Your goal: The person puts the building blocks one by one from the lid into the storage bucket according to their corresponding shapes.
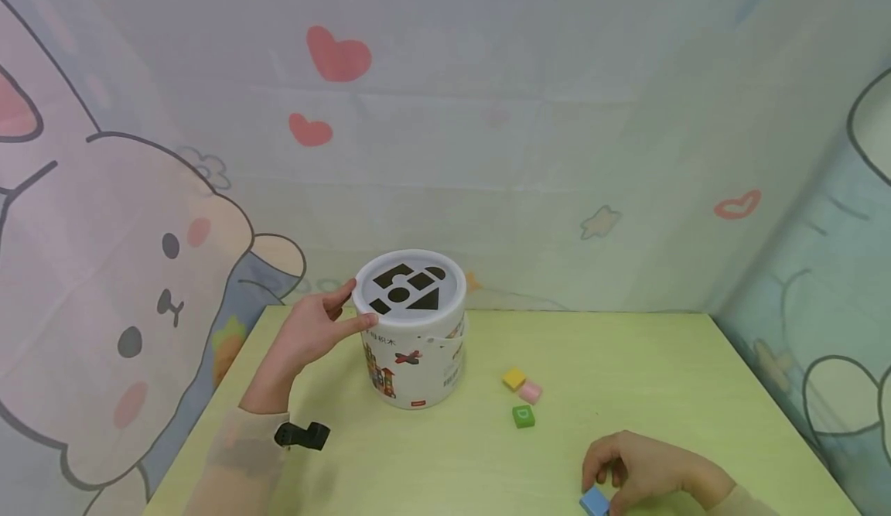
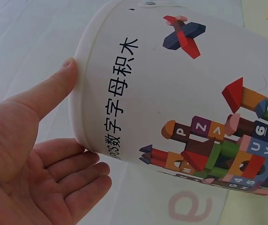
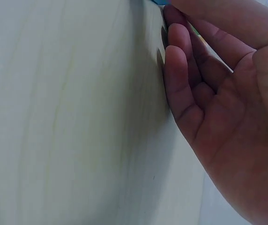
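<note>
A white bucket (image 1: 418, 373) with printed block pictures stands upright at the table's back left. Its lid (image 1: 454, 288) has several dark cut-out shapes. My left hand (image 1: 309, 338) touches the lid's rim with the thumb and index finger spread along its left side. In the left wrist view the other fingers (image 2: 85, 185) reach out loosely below the rim. Near the table's front edge, my right hand (image 1: 650, 466) pinches a small blue block (image 1: 595, 502) between thumb and fingers. The right wrist view catches only a sliver of that block, beyond the fingers.
Right of the bucket, a yellow block (image 1: 514, 379) and a pink block (image 1: 530, 391) lie together, with a green block (image 1: 524, 416) just nearer. The pale green table (image 1: 626, 361) ends at a cartoon-printed cloth (image 1: 522, 137) behind and at both sides.
</note>
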A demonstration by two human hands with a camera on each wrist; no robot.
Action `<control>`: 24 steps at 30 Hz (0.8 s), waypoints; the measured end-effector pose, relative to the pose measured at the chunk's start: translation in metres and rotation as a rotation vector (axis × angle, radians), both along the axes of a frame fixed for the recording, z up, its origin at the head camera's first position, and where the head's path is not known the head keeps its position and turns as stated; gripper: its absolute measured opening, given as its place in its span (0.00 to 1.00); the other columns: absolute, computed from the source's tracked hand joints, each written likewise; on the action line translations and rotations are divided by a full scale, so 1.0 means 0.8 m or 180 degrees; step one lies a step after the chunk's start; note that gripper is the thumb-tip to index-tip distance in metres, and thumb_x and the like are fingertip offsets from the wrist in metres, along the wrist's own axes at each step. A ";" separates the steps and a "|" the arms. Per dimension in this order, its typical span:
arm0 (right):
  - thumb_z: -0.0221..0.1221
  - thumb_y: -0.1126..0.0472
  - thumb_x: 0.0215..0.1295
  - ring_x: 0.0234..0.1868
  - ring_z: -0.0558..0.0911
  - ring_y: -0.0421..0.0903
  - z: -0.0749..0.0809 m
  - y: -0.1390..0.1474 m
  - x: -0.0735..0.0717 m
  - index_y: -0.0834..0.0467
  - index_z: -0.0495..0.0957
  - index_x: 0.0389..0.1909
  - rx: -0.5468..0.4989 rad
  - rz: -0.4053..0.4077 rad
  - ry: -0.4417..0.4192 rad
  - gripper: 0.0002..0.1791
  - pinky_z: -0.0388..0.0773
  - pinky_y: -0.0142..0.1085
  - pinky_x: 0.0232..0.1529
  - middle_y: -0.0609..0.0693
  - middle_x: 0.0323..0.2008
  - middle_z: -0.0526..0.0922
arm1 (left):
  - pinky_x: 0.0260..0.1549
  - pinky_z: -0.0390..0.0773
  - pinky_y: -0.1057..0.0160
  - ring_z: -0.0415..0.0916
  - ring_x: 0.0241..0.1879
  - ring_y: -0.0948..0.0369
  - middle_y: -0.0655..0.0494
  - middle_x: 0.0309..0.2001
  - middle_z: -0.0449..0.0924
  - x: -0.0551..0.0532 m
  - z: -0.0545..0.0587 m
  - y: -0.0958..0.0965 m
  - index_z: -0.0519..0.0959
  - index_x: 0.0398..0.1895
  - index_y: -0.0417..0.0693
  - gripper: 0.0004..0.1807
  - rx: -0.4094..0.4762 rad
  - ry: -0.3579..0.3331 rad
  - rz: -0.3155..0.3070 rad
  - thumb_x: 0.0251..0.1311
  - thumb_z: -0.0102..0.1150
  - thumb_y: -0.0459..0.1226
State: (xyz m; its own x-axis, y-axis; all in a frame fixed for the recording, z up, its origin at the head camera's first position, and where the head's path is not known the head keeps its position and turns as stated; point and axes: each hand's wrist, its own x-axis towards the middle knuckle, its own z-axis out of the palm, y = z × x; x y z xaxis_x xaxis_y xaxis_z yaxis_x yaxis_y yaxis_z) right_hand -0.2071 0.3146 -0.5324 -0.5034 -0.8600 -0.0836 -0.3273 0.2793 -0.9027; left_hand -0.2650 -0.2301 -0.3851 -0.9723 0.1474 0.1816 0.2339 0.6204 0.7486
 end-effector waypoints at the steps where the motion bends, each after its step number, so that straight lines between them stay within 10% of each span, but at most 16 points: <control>1: 0.76 0.66 0.59 0.40 0.80 0.37 0.000 0.000 -0.001 0.56 0.88 0.50 0.0036 -0.0040 -0.0016 0.17 0.79 0.30 0.38 0.53 0.43 0.88 | 0.65 0.74 0.40 0.68 0.74 0.41 0.43 0.79 0.64 0.000 0.000 0.000 0.63 0.83 0.51 0.53 -0.0005 0.0000 0.0003 0.61 0.74 0.62; 24: 0.70 0.66 0.69 0.44 0.87 0.45 0.023 -0.006 -0.036 0.58 0.86 0.56 0.0018 -0.0627 -0.0100 0.16 0.84 0.36 0.43 0.53 0.47 0.89 | 0.66 0.74 0.41 0.68 0.74 0.42 0.45 0.80 0.63 0.001 0.000 0.001 0.63 0.84 0.52 0.54 0.0030 -0.0025 0.0028 0.60 0.75 0.63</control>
State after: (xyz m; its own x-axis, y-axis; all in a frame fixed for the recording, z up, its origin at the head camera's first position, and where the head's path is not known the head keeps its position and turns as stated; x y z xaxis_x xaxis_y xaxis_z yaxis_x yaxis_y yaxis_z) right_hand -0.2357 0.3100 -0.5142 -0.6589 -0.7446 -0.1064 -0.2375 0.3402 -0.9099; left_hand -0.2640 -0.2295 -0.3851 -0.9749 0.1371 0.1754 0.2226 0.6154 0.7562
